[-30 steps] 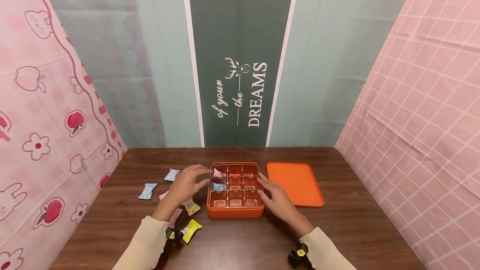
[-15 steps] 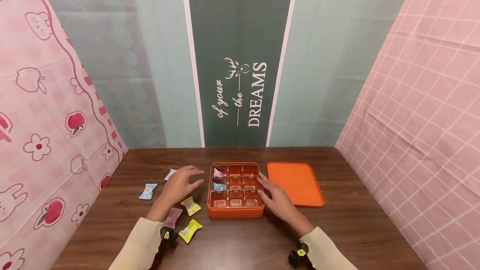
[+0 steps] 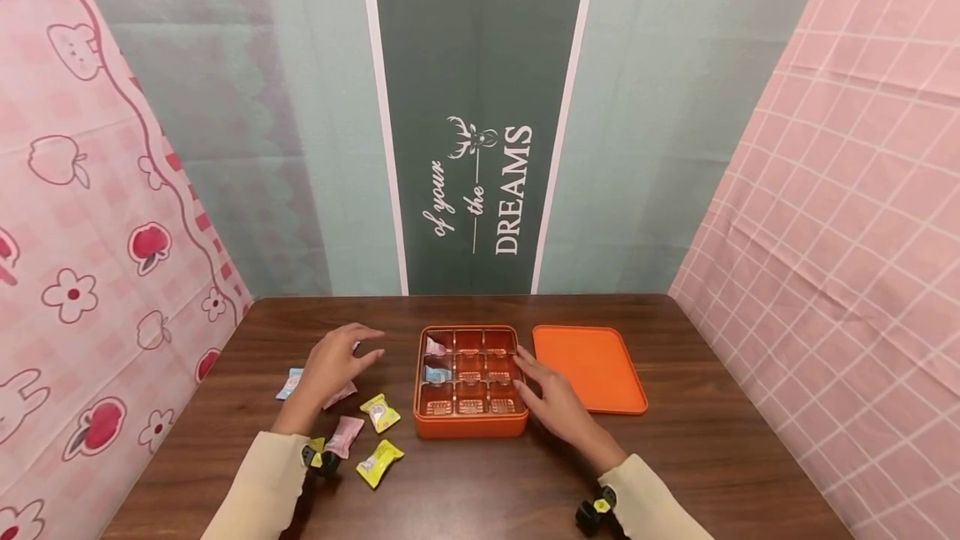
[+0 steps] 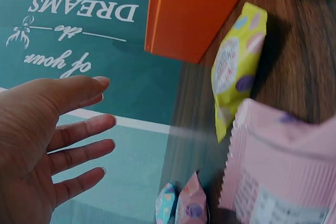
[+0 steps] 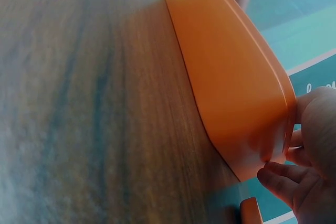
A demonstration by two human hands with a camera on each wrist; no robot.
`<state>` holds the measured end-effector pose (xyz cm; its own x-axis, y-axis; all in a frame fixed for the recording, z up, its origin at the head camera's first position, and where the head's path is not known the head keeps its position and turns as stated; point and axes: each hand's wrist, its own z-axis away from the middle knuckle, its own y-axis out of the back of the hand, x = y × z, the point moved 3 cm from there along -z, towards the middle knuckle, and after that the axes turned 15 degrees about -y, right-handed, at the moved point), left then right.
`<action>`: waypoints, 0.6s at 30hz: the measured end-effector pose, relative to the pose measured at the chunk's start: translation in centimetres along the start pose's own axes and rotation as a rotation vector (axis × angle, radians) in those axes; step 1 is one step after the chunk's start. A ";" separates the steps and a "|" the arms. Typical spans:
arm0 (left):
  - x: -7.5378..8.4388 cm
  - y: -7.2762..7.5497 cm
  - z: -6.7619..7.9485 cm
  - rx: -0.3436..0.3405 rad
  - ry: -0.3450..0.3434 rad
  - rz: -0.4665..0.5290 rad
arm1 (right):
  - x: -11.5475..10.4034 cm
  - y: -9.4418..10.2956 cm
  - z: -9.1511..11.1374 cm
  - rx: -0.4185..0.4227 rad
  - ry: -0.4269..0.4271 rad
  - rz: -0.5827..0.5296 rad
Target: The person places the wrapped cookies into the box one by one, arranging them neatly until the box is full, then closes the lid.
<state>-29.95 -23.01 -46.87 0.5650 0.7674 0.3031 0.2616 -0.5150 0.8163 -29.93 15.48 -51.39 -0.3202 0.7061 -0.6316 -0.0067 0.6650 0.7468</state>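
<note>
In the head view an orange box (image 3: 471, 426) with several compartments stands mid-table. A pink wrapped candy (image 3: 435, 346) lies in its back-left compartment, and a blue wrapped candy (image 3: 437, 374) in the middle-left one. My left hand (image 3: 330, 367) hovers over the loose candies left of the box, fingers spread and holding nothing. The left wrist view shows its fingers apart from a yellow candy (image 4: 239, 66) and a large-looking pink candy (image 4: 283, 166). My right hand (image 3: 558, 407) rests against the box's right side; in the right wrist view its fingertips (image 5: 281, 179) touch the wall.
An orange lid (image 3: 592, 369) lies flat right of the box. On the left are a blue candy (image 3: 289, 383), partly behind my left hand, a pink candy (image 3: 344, 437), and yellow candies (image 3: 380, 412) near the box. Fabric walls surround the brown table (image 3: 480, 490).
My left hand has moved left, away from the box's left rim to above the loose candies. My right hand and the box have stayed put.
</note>
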 end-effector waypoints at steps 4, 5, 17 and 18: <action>-0.7 0.0 0.2 -0.013 0.002 -0.007 | 0.0 0.0 0.0 -0.007 -0.006 -0.003; -0.8 0.0 0.3 -0.010 0.003 -0.009 | 0.0 0.0 0.0 -0.008 -0.007 -0.003; -2.5 0.0 1.0 -0.017 0.065 -0.028 | -0.1 0.1 0.0 -0.002 -0.003 -0.004; -2.7 0.0 1.1 -0.012 0.067 -0.027 | -0.1 0.1 0.0 -0.003 -0.003 -0.003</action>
<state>-30.59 -25.51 -48.19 0.5039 0.8051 0.3128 0.2666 -0.4894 0.8303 -29.86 15.46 -51.25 -0.3170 0.7051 -0.6343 -0.0102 0.6662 0.7457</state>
